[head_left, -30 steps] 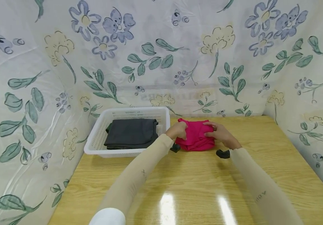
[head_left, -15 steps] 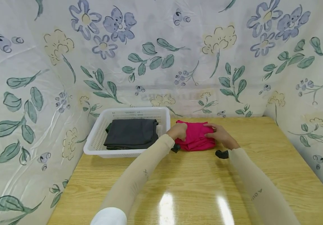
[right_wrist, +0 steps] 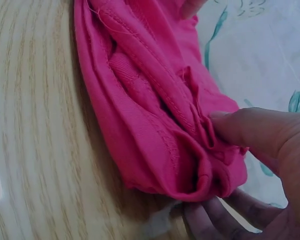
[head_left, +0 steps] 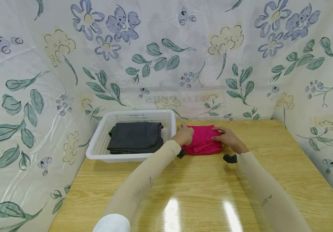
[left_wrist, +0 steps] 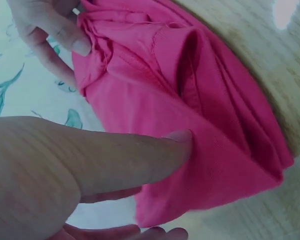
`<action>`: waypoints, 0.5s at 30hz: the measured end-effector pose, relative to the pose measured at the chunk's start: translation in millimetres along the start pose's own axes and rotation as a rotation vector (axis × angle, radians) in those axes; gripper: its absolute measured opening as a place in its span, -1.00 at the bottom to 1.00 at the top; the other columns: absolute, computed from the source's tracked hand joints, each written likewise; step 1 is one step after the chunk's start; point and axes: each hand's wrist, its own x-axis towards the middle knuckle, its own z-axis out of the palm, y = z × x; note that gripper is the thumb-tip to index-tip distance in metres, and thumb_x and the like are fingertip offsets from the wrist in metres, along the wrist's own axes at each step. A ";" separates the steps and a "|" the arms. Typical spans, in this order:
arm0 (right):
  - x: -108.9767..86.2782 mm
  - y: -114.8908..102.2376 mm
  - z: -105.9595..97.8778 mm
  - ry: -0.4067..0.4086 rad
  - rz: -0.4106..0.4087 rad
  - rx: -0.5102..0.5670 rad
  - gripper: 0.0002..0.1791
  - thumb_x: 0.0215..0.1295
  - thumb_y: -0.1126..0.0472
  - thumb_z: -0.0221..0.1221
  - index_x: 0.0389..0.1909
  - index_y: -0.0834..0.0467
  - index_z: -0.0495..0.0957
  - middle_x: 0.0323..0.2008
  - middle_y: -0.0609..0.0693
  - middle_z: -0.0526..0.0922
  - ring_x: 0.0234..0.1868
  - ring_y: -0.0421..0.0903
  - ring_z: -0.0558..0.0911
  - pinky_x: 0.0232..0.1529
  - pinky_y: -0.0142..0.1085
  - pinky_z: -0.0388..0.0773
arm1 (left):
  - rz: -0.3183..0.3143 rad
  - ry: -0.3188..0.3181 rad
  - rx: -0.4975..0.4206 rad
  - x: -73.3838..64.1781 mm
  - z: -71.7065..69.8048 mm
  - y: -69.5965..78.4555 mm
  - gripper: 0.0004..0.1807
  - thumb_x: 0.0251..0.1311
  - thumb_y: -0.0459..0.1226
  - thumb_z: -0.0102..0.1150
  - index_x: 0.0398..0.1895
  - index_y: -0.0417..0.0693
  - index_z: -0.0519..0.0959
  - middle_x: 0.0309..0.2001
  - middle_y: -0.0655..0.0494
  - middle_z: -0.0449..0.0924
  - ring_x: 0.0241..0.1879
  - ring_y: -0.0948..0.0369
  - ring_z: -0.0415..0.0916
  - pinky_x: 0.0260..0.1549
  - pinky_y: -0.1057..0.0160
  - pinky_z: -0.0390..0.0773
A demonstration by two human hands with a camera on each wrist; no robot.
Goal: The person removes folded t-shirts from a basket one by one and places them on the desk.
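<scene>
the folded bright-pink cloth point(head_left: 203, 141) looks light, floppy, best held where the right hand point(head_left: 228, 139) pinches its end (the left hand point(head_left: 184, 134) grip unclear).

Pale wall covering point(head_left: 160, 83) ahead and on both sides, blue flowers point(head_left: 88, 18), green leaves point(head_left: 159, 64); wood-grain table point(head_left: 204, 180) before me, two glare streaks point(head_left: 172, 216).

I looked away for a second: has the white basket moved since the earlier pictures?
No: in the head view, the white basket shows no visible shift in any direction against the table.
</scene>
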 end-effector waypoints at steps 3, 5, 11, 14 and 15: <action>-1.2 0.0 -3.2 0.019 -0.006 -0.005 -0.31 0.48 0.09 0.25 0.53 0.18 0.27 0.52 0.34 0.17 0.39 0.28 0.38 0.19 -0.02 0.56 | -0.003 0.039 -0.061 -0.7 -2.9 -1.9 -0.84 0.45 -0.44 -0.01 -0.23 -0.11 0.57 -0.02 -0.17 0.47 0.06 -0.07 0.29 -0.12 0.13 0.30; -3.0 -1.1 -5.7 0.038 -0.016 -0.023 -0.31 0.48 0.08 0.25 0.52 0.18 0.28 0.50 0.34 0.19 0.40 0.30 0.37 0.22 0.02 0.54 | 0.021 0.069 -0.097 -0.1 -5.8 -4.4 -0.84 0.42 -0.45 0.01 -0.30 -0.10 0.55 -0.11 -0.10 0.51 0.04 -0.05 0.33 -0.14 0.15 0.32; -10.9 -10.7 -11.7 0.100 -0.060 -0.046 -0.31 0.46 0.11 0.26 0.51 0.22 0.29 0.48 0.37 0.20 0.43 0.33 0.28 0.30 0.16 0.42 | 0.098 0.100 -0.295 -0.9 -15.5 -15.8 -0.76 0.30 -0.46 0.13 -0.50 -0.10 0.37 -0.51 0.12 0.29 -0.46 0.21 0.22 -0.46 0.29 0.29; -13.2 -17.0 -13.3 0.127 -0.078 -0.050 -0.30 0.46 0.12 0.27 0.51 0.24 0.27 0.47 0.37 0.20 0.40 0.35 0.31 0.33 0.19 0.36 | 0.091 0.102 -0.414 -4.6 -18.9 -22.5 -0.86 0.37 -0.36 0.16 -0.38 -0.16 0.48 -0.47 0.11 0.41 -0.51 0.24 0.27 -0.49 0.31 0.33; -13.8 -19.3 -13.5 0.132 -0.081 -0.053 -0.29 0.46 0.12 0.27 0.51 0.24 0.26 0.47 0.37 0.20 0.39 0.35 0.32 0.34 0.20 0.35 | 0.093 0.101 -0.458 -6.6 -20.3 -24.6 -0.89 0.40 -0.33 0.16 -0.31 -0.19 0.54 -0.43 0.09 0.50 -0.50 0.24 0.34 -0.48 0.30 0.37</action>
